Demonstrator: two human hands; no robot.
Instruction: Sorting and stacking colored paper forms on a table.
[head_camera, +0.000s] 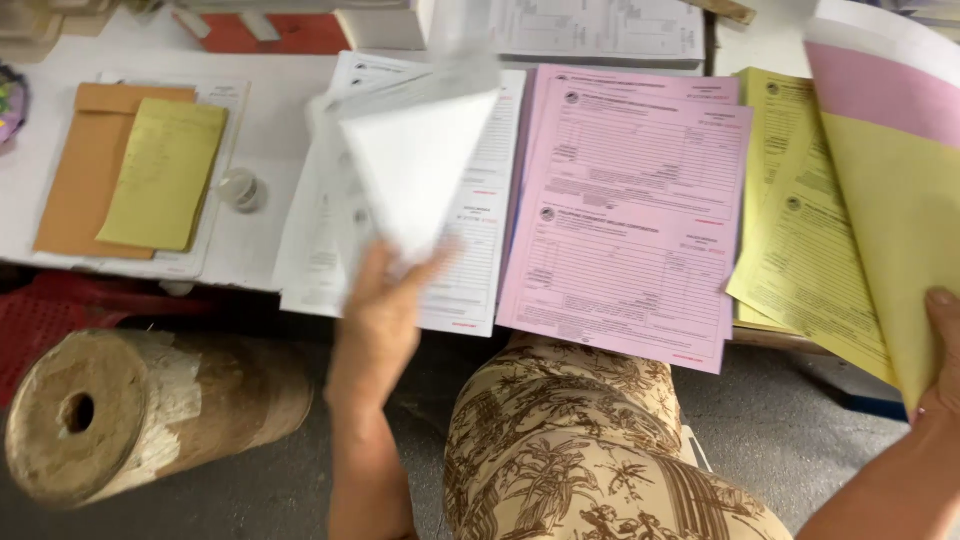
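Over a white counter (262, 235) spread with printed forms, a person's left hand (382, 315) pinches a blurred white sheet (420, 165) by its lower corner, thumb pressed against fingers, lifting it above a white stack of forms (470, 250). Just beside that stack lies a pink stack (630, 220), and next to it a yellow stack (790, 230) that overhangs the counter's edge. At far right the right hand (942, 345) closes its grip on the lower edge of a raised bundle of sheets (895, 190) (yellow facing the camera, with pink and white behind). On the counter's left sit a brown envelope (85, 170) with a yellow slip (165, 175) on top and a small round white object (240, 190). Below, a worn cardboard roll (140, 410) lies on the grey floor (250, 490) beside the person's patterned lap (580, 450).
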